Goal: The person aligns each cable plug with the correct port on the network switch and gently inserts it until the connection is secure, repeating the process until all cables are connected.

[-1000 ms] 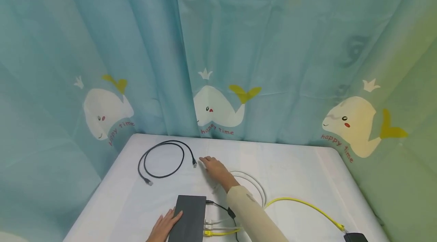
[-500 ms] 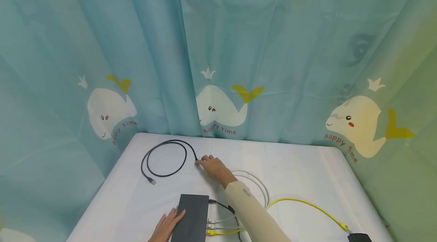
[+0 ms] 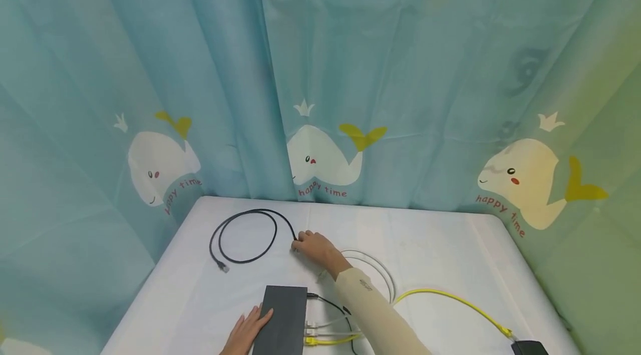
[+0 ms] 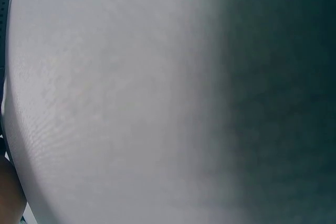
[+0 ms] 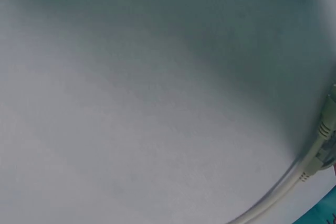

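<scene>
My right hand is at the far side of the white table, its fingers pinching one end of a coiled black network cable. That end's plug is mostly hidden by the fingers. The cable's other plug lies loose on the tabletop to the left. My left hand rests with extended fingers on the left edge of a flat dark network switch at the near side. Two white plugs and a yellow plug sit in its right side, below a thin black power lead.
A pale grey cable curves behind the right forearm; its plugs show in the right wrist view. A yellow cable runs right to a black device. A blue whale-print curtain hangs behind the table.
My right hand has reached the black cable's near-right end and now pinches it, with that end shifted slightly right. My left hand has stayed on the switch.
</scene>
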`<state>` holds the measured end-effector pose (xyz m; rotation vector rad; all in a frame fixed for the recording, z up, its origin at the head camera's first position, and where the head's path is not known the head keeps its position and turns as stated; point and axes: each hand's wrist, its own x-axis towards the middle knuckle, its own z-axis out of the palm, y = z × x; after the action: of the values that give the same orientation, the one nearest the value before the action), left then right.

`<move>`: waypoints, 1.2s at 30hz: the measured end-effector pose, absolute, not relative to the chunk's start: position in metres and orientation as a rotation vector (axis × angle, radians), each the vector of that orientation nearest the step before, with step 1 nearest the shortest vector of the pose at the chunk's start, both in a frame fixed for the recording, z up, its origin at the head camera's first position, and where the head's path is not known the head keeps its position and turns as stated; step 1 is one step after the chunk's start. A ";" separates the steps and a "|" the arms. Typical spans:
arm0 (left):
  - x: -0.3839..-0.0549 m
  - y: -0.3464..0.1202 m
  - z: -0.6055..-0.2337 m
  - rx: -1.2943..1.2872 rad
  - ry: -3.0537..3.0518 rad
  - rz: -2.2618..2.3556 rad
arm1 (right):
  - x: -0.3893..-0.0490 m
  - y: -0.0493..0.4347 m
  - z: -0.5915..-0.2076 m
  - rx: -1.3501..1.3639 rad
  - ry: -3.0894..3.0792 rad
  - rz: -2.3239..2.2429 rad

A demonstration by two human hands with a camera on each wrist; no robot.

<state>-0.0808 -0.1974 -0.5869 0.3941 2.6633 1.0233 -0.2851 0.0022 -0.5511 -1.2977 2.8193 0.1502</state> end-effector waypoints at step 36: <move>-0.075 -0.206 -0.600 0.793 2.785 1.266 | -0.280 0.051 -0.552 -1.522 3.152 -1.323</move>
<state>-0.0751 -0.2060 -0.5999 0.7927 2.7854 1.2662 -0.2797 0.0514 -0.5517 -1.5219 3.1521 -1.3229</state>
